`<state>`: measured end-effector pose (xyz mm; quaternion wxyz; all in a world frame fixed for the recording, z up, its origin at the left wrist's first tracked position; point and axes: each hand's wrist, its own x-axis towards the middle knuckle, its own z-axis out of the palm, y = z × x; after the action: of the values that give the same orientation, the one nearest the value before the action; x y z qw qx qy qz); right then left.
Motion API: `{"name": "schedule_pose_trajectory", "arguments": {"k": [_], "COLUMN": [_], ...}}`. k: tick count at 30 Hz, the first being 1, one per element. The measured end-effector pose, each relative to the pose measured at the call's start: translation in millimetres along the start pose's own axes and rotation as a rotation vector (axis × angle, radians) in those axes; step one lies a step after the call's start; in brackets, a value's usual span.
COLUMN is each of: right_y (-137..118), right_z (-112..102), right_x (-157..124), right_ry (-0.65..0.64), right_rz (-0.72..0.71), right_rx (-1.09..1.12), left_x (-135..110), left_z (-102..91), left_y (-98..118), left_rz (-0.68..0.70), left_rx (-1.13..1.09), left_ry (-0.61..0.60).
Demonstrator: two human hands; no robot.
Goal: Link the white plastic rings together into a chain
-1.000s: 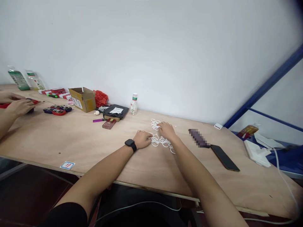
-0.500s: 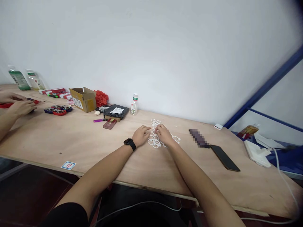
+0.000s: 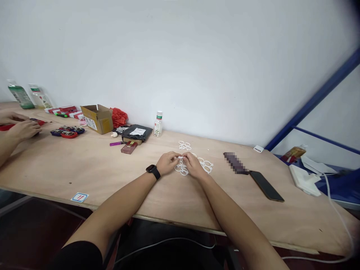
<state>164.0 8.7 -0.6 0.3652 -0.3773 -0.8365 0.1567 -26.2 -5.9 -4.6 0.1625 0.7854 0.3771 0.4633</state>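
Several white plastic rings (image 3: 207, 164) with small tabs lie in loose groups on the wooden table. My left hand (image 3: 168, 162), with a black watch (image 3: 153, 171) on the wrist, pinches a small white ring piece (image 3: 180, 158) from the left. From the right, my right hand (image 3: 193, 165) closes its fingertips on the same piece. The fingers cover most of it, so its full shape is hidden. One group of rings (image 3: 185, 145) lies beyond my hands and another (image 3: 181, 168) just below them.
A phone (image 3: 266, 186) and a pixelated dark object (image 3: 236, 163) lie to the right. Farther left are a small bottle (image 3: 158, 123), a black package (image 3: 137, 132), a dark red box (image 3: 129, 147) and a cardboard box (image 3: 96, 118). Another person's hands (image 3: 24, 129) work at the far left.
My hands have come together and now pinch a white ring piece between them. Before, their fingertips were apart over the rings. The view has shifted slightly.
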Motion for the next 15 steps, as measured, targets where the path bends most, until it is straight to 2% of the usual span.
{"name": "schedule_pose_trajectory", "arguments": {"k": [8, 15], "right_y": [-5.4, 2.5], "right_z": [4.3, 8.1], "right_x": [1.1, 2.6], "right_ry": [-0.013, -0.052], "right_rz": [0.032, 0.044], "right_rx": [0.003, -0.363], "left_x": [1.0, 3.1], "left_z": [0.8, -2.6], "left_y": [2.0, -5.0], "left_rz": [-0.089, -0.165], "left_rx": [0.006, 0.088], "left_ry": [0.049, 0.156]}}
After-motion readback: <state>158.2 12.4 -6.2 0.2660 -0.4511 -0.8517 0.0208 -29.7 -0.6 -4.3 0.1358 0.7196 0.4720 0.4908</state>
